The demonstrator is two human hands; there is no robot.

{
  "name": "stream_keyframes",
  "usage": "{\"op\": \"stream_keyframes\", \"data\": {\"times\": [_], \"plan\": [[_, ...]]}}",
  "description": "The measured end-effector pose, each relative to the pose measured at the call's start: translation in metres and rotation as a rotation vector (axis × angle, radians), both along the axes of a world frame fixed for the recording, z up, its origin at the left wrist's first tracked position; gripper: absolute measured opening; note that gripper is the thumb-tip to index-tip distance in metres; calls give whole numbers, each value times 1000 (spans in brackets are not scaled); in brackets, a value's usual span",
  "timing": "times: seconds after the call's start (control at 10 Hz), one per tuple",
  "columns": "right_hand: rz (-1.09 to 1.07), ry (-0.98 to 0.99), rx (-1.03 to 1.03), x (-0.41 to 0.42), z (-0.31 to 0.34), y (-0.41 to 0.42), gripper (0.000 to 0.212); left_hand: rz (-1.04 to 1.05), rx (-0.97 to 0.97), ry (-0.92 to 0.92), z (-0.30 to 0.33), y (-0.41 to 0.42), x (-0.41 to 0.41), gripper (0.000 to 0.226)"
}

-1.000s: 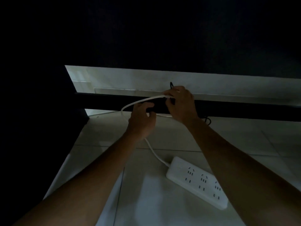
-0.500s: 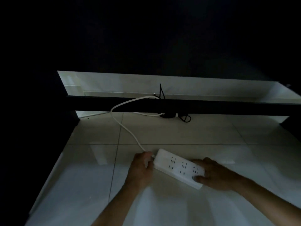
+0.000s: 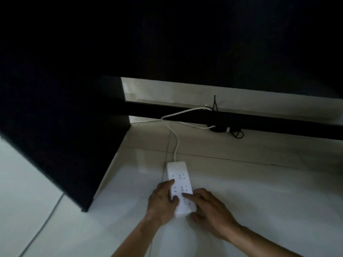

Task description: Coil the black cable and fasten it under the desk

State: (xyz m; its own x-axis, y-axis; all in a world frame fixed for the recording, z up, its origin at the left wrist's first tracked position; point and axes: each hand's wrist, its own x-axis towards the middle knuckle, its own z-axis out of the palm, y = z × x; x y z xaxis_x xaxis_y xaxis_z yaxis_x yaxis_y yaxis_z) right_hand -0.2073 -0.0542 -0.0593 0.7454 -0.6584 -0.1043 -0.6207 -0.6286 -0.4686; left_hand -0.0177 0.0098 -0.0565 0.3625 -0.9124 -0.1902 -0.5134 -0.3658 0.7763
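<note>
black cable (image 3: 236, 134): lying in a small loose tangle on the floor under the far crossbar, well apart from both hands; it is not being touched, so coiling is judged not yet begun.
dark block (image 3: 220, 129): sitting just beside the black cable on the floor; too dim to tell what it is.
black strap (image 3: 215, 102): sticking up above the crossbar near the white cord's far loop; its purpose cannot be told.
crossbar (image 3: 259, 123): running dark across the far side, with the white cord draped over it; judged a likely anchor for fastening.
white cord (image 3: 177, 140): running from the strip's far end, looping at the crossbar; slack.
power strip (image 3: 181, 184): lying flat on the floor, sockets facing up, long axis pointing away from the person.
left hand (image 3: 163, 198): gripping the strip's left edge, thumb curling over the socket face, apparently steadying it.
right hand (image 3: 209, 210): clasping the near right corner, forefinger lying across the sockets, thumb at the end.
bench (image 3: 65, 127): its dark side panel is standing left, shading the scene.
floor (image 3: 259, 182): pale glossy tiles carrying everything.
</note>
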Motion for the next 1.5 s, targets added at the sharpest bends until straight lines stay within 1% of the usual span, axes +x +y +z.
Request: {"op": "stream_keyframes", "data": {"times": [0.1,0.2,0.3,0.5,0.6,0.7,0.8,0.9,1.0,1.1,1.2,1.3,1.4,1.5], "plan": [[-20,-37,-29,40,-7,10,59,14,56,-139,-2,19,21,60],[-35,-86,-2,78,-8,15,53,51,78,-194,-5,38,44,65],[-41,-125,-2,114,-12,20,55,110,89,-205,-6,54,66,65],[-40,-95,16,174,-9,29,55,198,150,-193,0,68,100,59],[-12,-70,12,197,-8,36,54,207,172,-214,2,76,111,62],[10,-41,15,220,-4,41,53,263,184,-222,4,85,117,63],[7,-31,15,237,-6,49,52,328,157,-284,4,94,120,56],[-23,-20,39,245,-9,56,52,363,98,-289,5,96,121,45],[-12,-11,50,243,-9,54,52,354,108,-285,4,96,123,44],[17,13,117,240,1,49,55,334,136,-304,6,94,122,47],[50,61,231,237,18,43,65,307,228,-294,9,87,119,51],[63,115,372,234,46,38,70,329,376,-307,24,77,118,55],[30,169,459,220,66,29,72,329,441,-347,43,65,116,51],[-34,156,402,192,85,16,69,160,391,-349,66,48,114,50]]}}
